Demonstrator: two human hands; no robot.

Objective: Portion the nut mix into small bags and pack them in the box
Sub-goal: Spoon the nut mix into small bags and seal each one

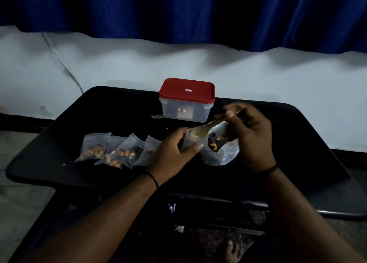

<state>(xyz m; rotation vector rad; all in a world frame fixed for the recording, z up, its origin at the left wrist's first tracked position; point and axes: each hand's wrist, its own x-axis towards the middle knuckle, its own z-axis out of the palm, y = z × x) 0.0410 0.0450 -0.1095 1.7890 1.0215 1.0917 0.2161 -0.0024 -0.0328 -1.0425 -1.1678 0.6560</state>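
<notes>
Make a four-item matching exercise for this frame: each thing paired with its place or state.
Things:
1. box
2. spoon
3. filled small bags
4. large nut-mix bag

Places or states:
A. lying in a row on the table's left
B. lid on, at the table's far edge
C. open, lying under the right hand
D. gripped by the right hand, bowl at the mouth of the small bag held by the left hand

Pairs: 1-B, 2-D, 3-A, 4-C
</notes>
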